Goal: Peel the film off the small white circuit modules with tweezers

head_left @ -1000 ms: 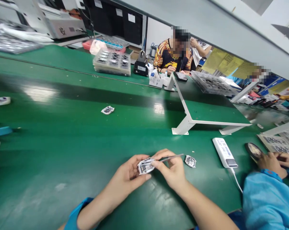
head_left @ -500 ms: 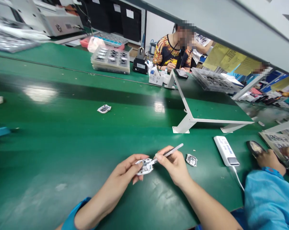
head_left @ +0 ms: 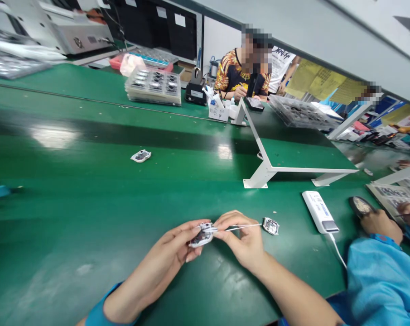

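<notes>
My left hand point(head_left: 171, 253) is closed around the edge of a small white device housing point(head_left: 200, 237) with electronic parts inside, its open face turned up. Pinched in my right hand point(head_left: 247, 244) are slim pale tweezers point(head_left: 248, 226). Their tips reach onto the upper part of the housing, near my left thumb; whether they grip a small part is too fine to make out. Just right of my right hand, a second white housing point(head_left: 270, 226) lies on the green tabletop point(head_left: 177, 194). Farther off to the left lies another similar housing point(head_left: 141, 156).
A white-framed riser point(head_left: 313, 170) stands ahead on the right. Nearer is a white power strip point(head_left: 319, 212) with its cable. At right, a co-worker's hand point(head_left: 381, 226) is by a dark round dish point(head_left: 361, 206). Stacked clear trays point(head_left: 153, 88) stand at the back.
The tweezers have turned in my right hand from slanting upward to nearly level, so both arms now show. The housing in my left hand has tilted. The view has shifted slightly.
</notes>
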Available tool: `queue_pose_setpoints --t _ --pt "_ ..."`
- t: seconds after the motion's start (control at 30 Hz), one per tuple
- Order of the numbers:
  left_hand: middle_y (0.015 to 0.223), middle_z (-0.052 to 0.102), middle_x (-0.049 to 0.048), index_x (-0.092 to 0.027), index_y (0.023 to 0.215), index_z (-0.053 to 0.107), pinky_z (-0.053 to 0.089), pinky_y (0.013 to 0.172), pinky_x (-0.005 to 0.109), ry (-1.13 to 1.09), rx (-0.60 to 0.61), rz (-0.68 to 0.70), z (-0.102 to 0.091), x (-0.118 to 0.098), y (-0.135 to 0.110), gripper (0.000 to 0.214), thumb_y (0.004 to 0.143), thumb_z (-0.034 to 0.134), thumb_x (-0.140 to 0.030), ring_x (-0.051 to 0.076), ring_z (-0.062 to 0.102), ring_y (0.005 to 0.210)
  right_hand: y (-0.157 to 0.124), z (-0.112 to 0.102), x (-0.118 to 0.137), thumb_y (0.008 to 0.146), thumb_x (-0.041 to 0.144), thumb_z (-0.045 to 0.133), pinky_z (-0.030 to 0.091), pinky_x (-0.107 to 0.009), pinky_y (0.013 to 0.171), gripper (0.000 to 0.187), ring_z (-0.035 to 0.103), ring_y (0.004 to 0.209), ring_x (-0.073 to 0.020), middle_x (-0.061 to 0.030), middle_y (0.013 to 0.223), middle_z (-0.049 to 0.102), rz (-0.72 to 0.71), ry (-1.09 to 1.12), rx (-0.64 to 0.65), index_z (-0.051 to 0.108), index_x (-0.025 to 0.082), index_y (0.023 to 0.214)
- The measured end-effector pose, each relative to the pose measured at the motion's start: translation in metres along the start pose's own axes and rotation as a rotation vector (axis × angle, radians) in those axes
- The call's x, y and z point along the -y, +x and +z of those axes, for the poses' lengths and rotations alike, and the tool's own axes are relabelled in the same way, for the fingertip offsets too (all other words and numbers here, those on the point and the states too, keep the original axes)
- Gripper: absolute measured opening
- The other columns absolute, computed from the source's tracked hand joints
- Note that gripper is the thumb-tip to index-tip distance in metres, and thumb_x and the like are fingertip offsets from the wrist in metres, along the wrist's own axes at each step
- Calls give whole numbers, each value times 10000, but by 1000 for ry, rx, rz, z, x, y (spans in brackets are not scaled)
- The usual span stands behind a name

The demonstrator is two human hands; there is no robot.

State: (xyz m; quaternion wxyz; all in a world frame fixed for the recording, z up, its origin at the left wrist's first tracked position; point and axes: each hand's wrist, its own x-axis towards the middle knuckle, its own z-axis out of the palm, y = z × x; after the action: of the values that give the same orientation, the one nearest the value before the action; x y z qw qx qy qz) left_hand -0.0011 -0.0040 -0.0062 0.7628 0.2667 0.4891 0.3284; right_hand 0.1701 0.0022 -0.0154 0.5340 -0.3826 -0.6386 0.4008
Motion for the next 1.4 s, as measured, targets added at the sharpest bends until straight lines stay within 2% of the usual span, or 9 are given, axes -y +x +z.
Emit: queue_pose_setpoints --t 0.1,0.2,0.33,0.57,0.73,1.1,1.4 --pt "894 588 21 -175 1076 578 391 557 107 81 7 18 0 0 1 559 626 714 -477 17 456 661 0 -1 1 786 187 694 526 -336 765 31 660 793 -178 -49 808 702 25 24 3 664 185 793" --pt "885 598 19 -184 1095 547 380 555 109 197 3 48 -1 1 3 559 652 681 -497 20 461 648 1 -2 0 795 217 681 521 -303 731 69 654 781 -165 -52 816 688 147 73 -43 645 167 825" --pt "866 616 35 -165 1087 553 400 575 136 374 -14 159 -3 3 5 554 667 637 -516 39 485 639 2 -3 -1 781 267 689 505 -271 691 132 638 734 -150 -44 782 678 266 90 -73 629 153 807" --pt "855 608 39 -137 1062 556 432 614 157 474 -26 209 -5 8 6 564 657 611 -525 64 514 686 2 -2 0 762 277 695 498 -264 688 139 632 724 -148 -44 773 680 301 78 -51 645 151 791" --pt "900 607 47 -134 1069 539 419 653 161 536 7 212 -2 5 5 503 715 571 -489 67 512 735 3 -2 -1 741 293 709 481 -259 665 158 613 689 -140 -36 737 665 340 100 -57 643 152 763" --pt "1052 597 60 -141 1167 443 427 798 169 517 77 195 -3 6 2 526 759 546 -457 91 535 913 2 -1 -1 732 259 725 472 -246 670 137 609 695 -131 -29 739 669 367 176 -107 643 152 759" --pt "1059 589 64 -130 1174 435 431 828 172 463 41 162 -1 5 1 605 698 584 -472 95 536 928 -2 0 -3 781 204 697 500 -276 717 68 647 756 -152 -35 790 687 223 124 -86 643 167 801"
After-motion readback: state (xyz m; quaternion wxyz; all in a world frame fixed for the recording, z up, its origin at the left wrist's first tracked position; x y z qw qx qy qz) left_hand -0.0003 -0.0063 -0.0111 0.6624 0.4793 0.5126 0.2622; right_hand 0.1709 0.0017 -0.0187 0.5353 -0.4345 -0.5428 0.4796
